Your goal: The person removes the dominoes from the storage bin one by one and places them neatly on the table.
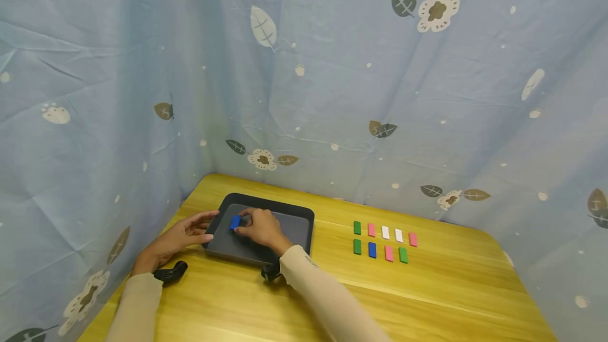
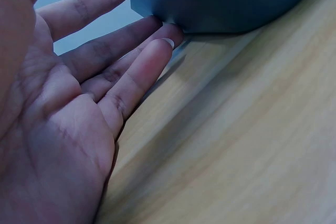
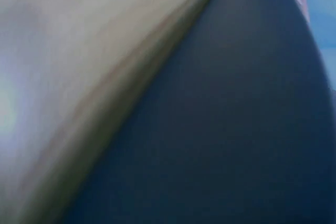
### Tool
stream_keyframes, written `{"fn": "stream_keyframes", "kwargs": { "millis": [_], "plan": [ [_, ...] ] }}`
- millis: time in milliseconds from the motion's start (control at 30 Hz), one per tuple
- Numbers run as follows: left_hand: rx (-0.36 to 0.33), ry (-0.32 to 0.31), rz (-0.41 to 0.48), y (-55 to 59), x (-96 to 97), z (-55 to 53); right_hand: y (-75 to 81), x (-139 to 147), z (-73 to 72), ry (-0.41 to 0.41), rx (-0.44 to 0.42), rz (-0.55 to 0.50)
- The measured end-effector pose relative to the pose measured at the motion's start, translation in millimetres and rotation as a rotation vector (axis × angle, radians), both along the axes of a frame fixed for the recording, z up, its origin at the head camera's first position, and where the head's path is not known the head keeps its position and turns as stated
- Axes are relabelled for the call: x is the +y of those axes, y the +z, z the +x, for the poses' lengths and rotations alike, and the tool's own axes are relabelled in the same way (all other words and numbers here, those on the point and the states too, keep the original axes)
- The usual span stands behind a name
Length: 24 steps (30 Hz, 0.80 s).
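The thumb and fingers of my right hand (image 1: 263, 228) pinch a small blue rectangular block (image 1: 235, 222) over the left part of a dark grey tray (image 1: 292, 227). My left hand (image 1: 173, 239) is at the tray's left side, thumb and fingers spread and relaxed. In the left wrist view, the fingertips of the left hand (image 2: 89, 77) meet the lower corner of the tray's outer wall (image 2: 220, 3). The right wrist view is filled mostly by the tray's outer wall (image 3: 226, 103); the right hand's grip is hidden there.
Right of the tray, two rows of small blocks lie on the yellow wood-grain table (image 1: 451, 284): green (image 1: 357, 227), pink (image 1: 389, 253), white (image 1: 385, 233) and one blue block (image 1: 372, 249). A patterned blue curtain (image 1: 332, 94) hangs along the table's back and sides.
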<state>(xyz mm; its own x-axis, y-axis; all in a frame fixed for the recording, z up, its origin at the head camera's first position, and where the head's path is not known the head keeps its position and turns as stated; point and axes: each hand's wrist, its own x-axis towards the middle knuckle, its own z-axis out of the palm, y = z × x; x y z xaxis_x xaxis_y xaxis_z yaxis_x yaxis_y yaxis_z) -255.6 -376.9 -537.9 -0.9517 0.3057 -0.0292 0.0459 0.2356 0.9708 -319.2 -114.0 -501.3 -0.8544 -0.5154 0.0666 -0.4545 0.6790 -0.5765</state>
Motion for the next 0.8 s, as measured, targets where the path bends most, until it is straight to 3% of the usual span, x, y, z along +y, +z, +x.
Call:
{"fn": "stream_keyframes", "kwargs": {
  "millis": [333,633,800],
  "plan": [
    [0.023,-0.016,-0.018,-2.3,-4.3,-0.5,16.4,38,-4.5,0.077,0.025,-0.042],
    [0.017,-0.010,-0.054,4.9,-6.4,1.2,36.0,67,-4.4,0.083,0.074,-0.046],
    [0.007,0.005,-0.042,-1.6,-0.6,2.8,38.0,90,-5.5,0.090,0.102,-0.034]
  ]
}}
